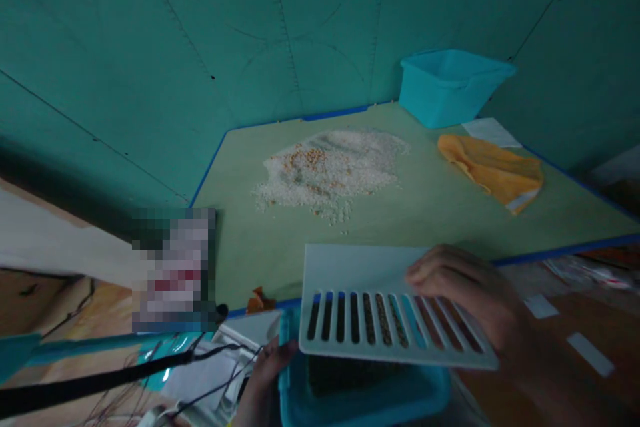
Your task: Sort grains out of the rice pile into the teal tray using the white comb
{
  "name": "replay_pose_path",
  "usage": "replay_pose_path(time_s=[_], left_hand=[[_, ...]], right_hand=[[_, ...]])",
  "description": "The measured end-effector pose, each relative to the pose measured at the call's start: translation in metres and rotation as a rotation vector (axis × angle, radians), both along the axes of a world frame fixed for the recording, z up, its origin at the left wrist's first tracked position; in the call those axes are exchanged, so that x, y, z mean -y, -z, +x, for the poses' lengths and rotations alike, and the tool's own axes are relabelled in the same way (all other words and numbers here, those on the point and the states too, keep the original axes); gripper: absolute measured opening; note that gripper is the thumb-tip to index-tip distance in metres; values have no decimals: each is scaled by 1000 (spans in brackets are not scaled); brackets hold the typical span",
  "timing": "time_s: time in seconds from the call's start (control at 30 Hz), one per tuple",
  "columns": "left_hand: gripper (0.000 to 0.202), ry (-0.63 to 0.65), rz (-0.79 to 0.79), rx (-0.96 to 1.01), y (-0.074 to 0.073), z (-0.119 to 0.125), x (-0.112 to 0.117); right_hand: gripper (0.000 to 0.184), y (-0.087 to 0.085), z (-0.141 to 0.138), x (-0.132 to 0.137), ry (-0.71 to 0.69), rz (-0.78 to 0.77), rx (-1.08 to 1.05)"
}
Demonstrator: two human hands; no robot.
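Note:
My right hand [465,293] is closed on a white slotted plastic panel [360,270], fingers over its upper right edge. The panel is tilted above a blue plastic bin [365,407] in front of me and hides part of it. Dark contents show inside the bin, and brown grainy material appears through some slots. At the bin's left rim, my left hand [267,377] grips the edge, thumb on top; its other fingers are mostly hidden. Beyond, a heap of white grains [350,167] mixed with orange-yellow kernels [307,159] lies on the table.
The pale green table [420,227] has blue edging and meets a green wall [310,20]. At its back right stands another blue bin [440,97], near an orange cloth [495,170] and a white sheet [490,132]. Black cables [150,367] run at lower left.

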State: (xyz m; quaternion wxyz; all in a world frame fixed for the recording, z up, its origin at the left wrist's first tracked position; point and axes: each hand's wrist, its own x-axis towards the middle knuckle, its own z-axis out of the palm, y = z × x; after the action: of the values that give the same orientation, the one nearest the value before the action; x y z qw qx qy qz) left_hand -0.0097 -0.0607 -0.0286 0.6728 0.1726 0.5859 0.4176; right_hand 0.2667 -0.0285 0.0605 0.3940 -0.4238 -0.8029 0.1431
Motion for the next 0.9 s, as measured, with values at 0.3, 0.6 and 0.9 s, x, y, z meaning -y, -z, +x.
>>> replay_pose_path(time_s=[0.3,0.6,0.9], left_hand=[[10,96,83,-232,22,-21,-9],[14,8,33,-257,25,-19,-4],[22,-22,-58,-279,24,-30,24]], right_hand=[[20,13,7,1,-60,-27,-37],[11,26,11,5,13,-25,-98],[28,27,28,7,49,-26,11]])
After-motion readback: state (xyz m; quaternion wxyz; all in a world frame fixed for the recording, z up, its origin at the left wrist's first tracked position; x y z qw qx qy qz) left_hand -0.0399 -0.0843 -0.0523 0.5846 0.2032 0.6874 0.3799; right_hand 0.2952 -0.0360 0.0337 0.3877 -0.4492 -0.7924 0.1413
